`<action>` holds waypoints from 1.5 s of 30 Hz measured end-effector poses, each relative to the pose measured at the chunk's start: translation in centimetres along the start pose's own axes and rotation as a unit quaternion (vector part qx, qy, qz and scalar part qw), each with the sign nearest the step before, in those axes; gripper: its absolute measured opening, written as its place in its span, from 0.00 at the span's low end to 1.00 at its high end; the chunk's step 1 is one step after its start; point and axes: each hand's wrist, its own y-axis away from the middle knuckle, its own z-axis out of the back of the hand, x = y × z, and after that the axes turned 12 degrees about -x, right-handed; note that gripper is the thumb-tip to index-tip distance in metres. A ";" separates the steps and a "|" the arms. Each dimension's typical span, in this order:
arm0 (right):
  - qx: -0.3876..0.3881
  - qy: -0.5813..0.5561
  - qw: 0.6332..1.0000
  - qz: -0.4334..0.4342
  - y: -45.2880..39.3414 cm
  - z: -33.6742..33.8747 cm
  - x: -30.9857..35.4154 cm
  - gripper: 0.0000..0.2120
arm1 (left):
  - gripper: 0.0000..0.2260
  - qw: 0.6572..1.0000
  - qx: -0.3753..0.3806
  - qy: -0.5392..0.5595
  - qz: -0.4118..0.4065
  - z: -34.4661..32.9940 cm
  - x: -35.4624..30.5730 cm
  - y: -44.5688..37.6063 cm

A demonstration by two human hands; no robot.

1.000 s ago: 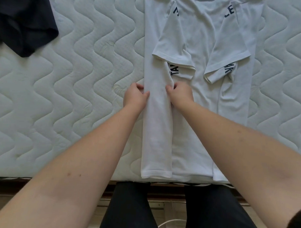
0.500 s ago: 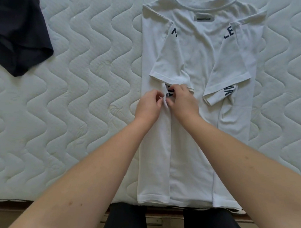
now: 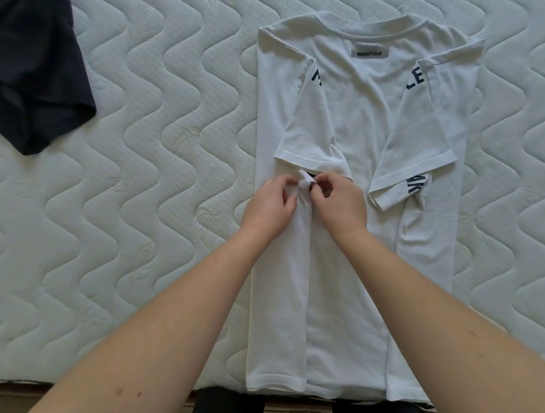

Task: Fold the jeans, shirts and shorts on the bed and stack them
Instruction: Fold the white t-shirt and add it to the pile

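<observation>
A white T-shirt (image 3: 357, 122) with dark lettering lies on the quilted white bed (image 3: 160, 184), collar away from me, both sides and both sleeves folded in over the middle. My left hand (image 3: 269, 207) and my right hand (image 3: 339, 204) meet just below the left sleeve's hem. Each pinches the edge of the folded-in left panel there, and the cloth bunches up between their fingertips.
A dark navy garment (image 3: 32, 71) lies crumpled at the bed's far left corner. The bed's near edge (image 3: 104, 382) runs along the bottom, with my dark trousers (image 3: 227, 405) and the floor below it.
Both hands moved up the left panel's edge to just below the left sleeve and came together, pinching the cloth. The view shifted so the whole collar shows.
</observation>
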 end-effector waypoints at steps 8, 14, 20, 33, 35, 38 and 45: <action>-0.105 0.025 0.988 0.115 -0.3 0.8 0.1 0.16 | 0.12 0.997 0.047 -0.028 -0.050 0.5 -0.8 -1.0; -0.072 0.010 0.993 0.088 -0.3 0.9 -0.4 0.25 | 0.10 0.998 0.032 0.035 0.049 -0.7 -1.6 -1.1; -0.036 0.013 0.998 -0.053 -3.3 1.2 0.4 0.18 | 0.09 0.984 0.004 0.032 0.175 -1.1 -3.4 -2.2; 0.042 0.167 0.983 -0.063 -6.1 1.9 0.5 0.17 | 0.13 0.987 -0.113 0.010 0.116 2.0 -3.7 -6.9; 0.057 0.195 0.978 -0.051 -6.2 2.0 0.2 0.16 | 0.10 0.989 -0.078 -0.043 0.118 2.2 -3.7 -8.2; 0.047 0.240 0.970 -0.012 -6.3 2.1 0.1 0.17 | 0.07 0.988 -0.064 -0.088 0.110 2.6 -3.2 -8.4; -0.080 0.228 0.953 0.185 -5.7 1.9 -1.0 0.20 | 0.13 0.965 -0.170 -0.198 -0.003 1.5 -2.9 -7.6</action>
